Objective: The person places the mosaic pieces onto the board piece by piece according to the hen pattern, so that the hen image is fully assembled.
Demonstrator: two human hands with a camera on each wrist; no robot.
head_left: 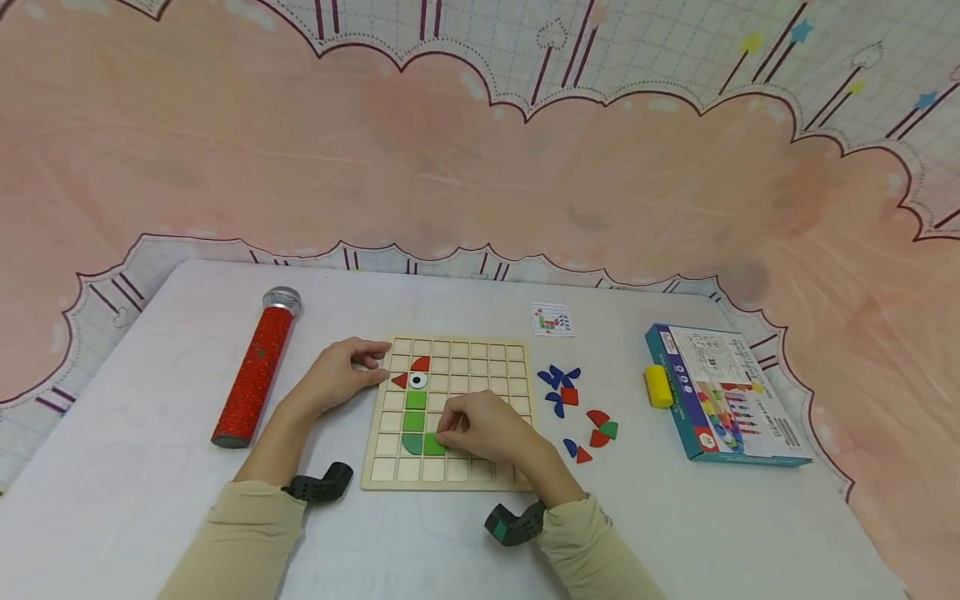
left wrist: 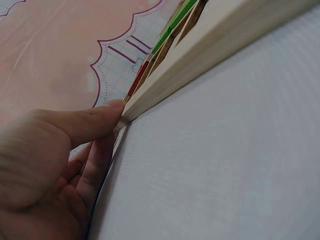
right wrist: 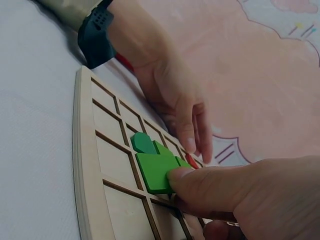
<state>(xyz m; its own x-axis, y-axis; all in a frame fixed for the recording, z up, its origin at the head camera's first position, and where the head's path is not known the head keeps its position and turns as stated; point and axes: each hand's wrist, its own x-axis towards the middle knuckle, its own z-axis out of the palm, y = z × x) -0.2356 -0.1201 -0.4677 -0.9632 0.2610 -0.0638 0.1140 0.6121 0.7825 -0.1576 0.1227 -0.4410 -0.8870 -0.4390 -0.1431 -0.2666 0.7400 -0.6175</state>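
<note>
A wooden grid board (head_left: pixel 397 472) lies on the white table. My left hand (head_left: pixel 343 372) holds its far left edge, thumb against the side and fingers by the corner, also visible in the left wrist view. My right hand (head_left: pixel 486 425) pinches a green square tile (right wrist: pixel 154 172) between thumb and fingers, at a cell in the lower rows. Left of it sits a darker green rounded tile (head_left: pixel 412 443). Above that rise two green squares (head_left: pixel 415 411), a white eye tile (head_left: pixel 417 380), a red triangle (head_left: pixel 401 381) and a red quarter-round tile (head_left: pixel 421 363).
Right of the board lie several blue petal pieces (head_left: pixel 555 377), a red square (head_left: pixel 570 397) and several red pieces (head_left: pixel 597 417). A small pattern card (head_left: pixel 552 319) is behind them. Further right are a yellow cylinder (head_left: pixel 658 387) and a box (head_left: pixel 731 396). A red microphone (head_left: pixel 255 375) lies left.
</note>
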